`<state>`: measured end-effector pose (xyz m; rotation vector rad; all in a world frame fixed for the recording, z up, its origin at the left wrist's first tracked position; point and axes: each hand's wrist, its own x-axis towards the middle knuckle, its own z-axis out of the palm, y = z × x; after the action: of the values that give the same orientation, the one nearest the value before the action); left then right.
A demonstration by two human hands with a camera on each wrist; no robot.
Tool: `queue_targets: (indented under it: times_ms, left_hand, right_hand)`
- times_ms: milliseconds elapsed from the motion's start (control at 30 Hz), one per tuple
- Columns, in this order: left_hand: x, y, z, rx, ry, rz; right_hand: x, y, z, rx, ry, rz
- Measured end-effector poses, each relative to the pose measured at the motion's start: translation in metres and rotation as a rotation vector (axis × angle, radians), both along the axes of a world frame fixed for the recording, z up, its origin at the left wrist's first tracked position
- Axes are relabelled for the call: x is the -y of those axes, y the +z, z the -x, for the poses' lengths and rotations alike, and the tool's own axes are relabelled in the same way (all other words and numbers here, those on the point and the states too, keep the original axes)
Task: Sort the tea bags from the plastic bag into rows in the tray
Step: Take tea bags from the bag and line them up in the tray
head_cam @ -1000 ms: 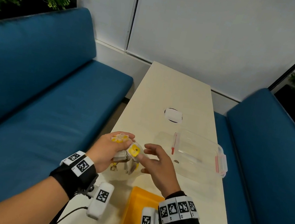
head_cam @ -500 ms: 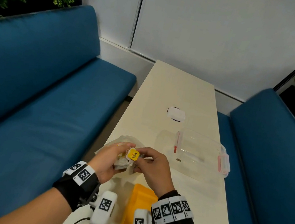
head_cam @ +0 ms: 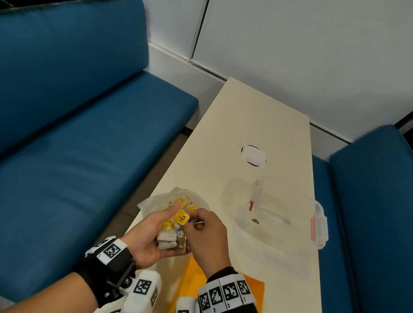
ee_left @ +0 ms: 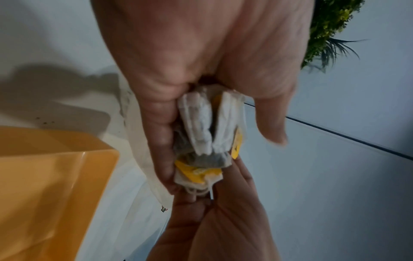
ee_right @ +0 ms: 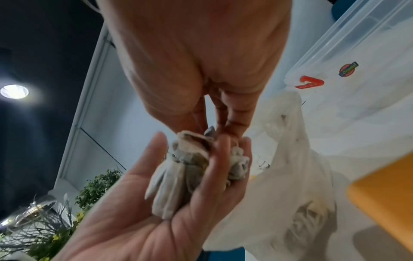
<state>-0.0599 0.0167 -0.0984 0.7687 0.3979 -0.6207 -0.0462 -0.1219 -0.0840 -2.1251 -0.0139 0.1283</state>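
Note:
My left hand (head_cam: pixel 164 227) grips a bunch of white tea bags (head_cam: pixel 166 241) with yellow tags, palm up, just above the table. The thumb and fingers of my right hand (head_cam: pixel 193 220) pinch one tea bag at its yellow "TEA" tag (head_cam: pixel 181 217) on top of the bunch. In the left wrist view the tea bags (ee_left: pixel 205 127) are squeezed between the fingers, and a string runs to the right hand (ee_left: pixel 212 211). The white plastic bag (head_cam: pixel 184 197) lies open behind the hands with more tea bags inside. The orange tray (head_cam: pixel 252 287) sits beneath my wrists.
A clear plastic container (head_cam: pixel 287 205) with red clips stands on the table to the right. The narrow cream table (head_cam: pixel 255 120) runs away between two blue sofas (head_cam: pixel 67 133). A white round insert (head_cam: pixel 253 155) sits in the tabletop further back.
Both hands have come closer to me, over the tray's far end. The right fingers, straighter a second ago, now pinch the yellow tag. The plastic bag has come into view behind them.

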Motion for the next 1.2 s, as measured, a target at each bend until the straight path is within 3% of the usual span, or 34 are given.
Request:
queue_targets:
  times_ms: [233,500,700,1000,1200]
  left_hand:
    - [-0.002,-0.017,0.006,0.038,-0.003,-0.019]
    - [-0.013,-0.012,0.001,0.051,-0.101,-0.117]
    - [-0.016,-0.006,0.001,0.057,-0.177,-0.137]
    - [-0.02,-0.01,0.012,0.084,-0.164,-0.131]
    - [-0.034,-0.002,0.022,0.139,-0.12,-0.05]
  right_hand:
    - [0.001,-0.001,0.003,0.038,0.049,0.035]
    - [0.013,0.011,-0.007,-0.018,0.282,-0.028]
    - [0.017,0.024,-0.017,0.058,0.515,0.259]
    - [0.038,0.045,-0.011,0.129,0.415,0.321]
    - [0.07,0.055,-0.004,0.115,0.245,0.261]
